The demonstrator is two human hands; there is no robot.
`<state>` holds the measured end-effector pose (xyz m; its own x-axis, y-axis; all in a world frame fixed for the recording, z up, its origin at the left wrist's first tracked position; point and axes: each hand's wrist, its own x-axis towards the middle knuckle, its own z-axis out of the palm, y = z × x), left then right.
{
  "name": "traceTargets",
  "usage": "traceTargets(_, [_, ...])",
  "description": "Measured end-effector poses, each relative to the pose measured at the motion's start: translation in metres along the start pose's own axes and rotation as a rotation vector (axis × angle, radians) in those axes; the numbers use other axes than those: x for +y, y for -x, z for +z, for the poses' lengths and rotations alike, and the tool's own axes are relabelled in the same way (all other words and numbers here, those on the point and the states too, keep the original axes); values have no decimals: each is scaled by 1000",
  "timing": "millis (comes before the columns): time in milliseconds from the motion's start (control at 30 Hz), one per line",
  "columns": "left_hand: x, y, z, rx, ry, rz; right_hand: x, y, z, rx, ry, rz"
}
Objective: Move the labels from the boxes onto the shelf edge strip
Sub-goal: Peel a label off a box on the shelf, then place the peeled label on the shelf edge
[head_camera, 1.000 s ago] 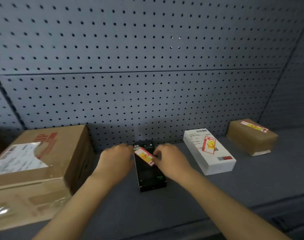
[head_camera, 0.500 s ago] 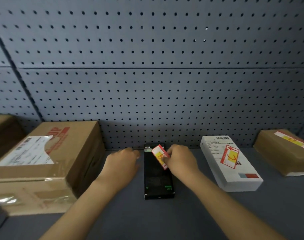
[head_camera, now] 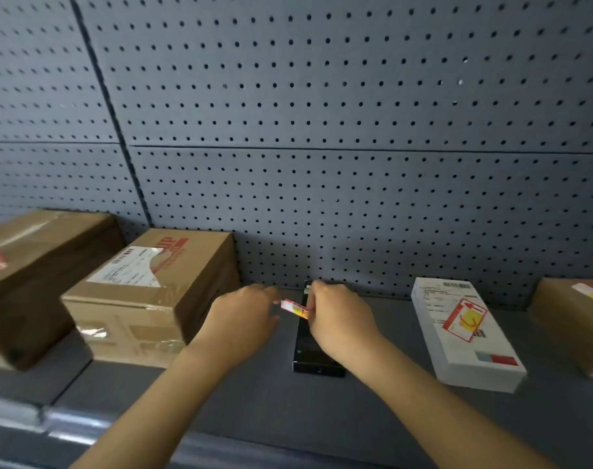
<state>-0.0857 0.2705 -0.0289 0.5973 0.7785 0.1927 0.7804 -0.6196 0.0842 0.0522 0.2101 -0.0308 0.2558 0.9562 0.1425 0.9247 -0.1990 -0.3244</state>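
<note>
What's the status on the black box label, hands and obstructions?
Right hand pinching red-yellow label, lifted off black box. Left hand at label's other end, grip unclear. White box still labelled. Nothing in the way.

We see a matt grey pegboard wall (head_camera: 356, 130), smooth and evenly perforated. The shelf (head_camera: 271, 407) looks matt grey too. Two brown cardboard boxes (head_camera: 146, 299) carry glossy clear tape and a white paper shipping sheet (head_camera: 129, 267). A black box (head_camera: 313, 353) has a slight sheen. The white box (head_camera: 467, 346) looks smooth, bearing a red-and-yellow paper label (head_camera: 464, 319).
</note>
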Motion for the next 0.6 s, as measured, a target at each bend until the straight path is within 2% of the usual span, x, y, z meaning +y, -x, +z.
traceTargets(333, [-49,86,-20,-30,-44,-138,-78,37,-7,-145,179,-313])
traceTargets(600, [-131,177,-45,-16,-81,-395,-188,50,32,-182,203,-536])
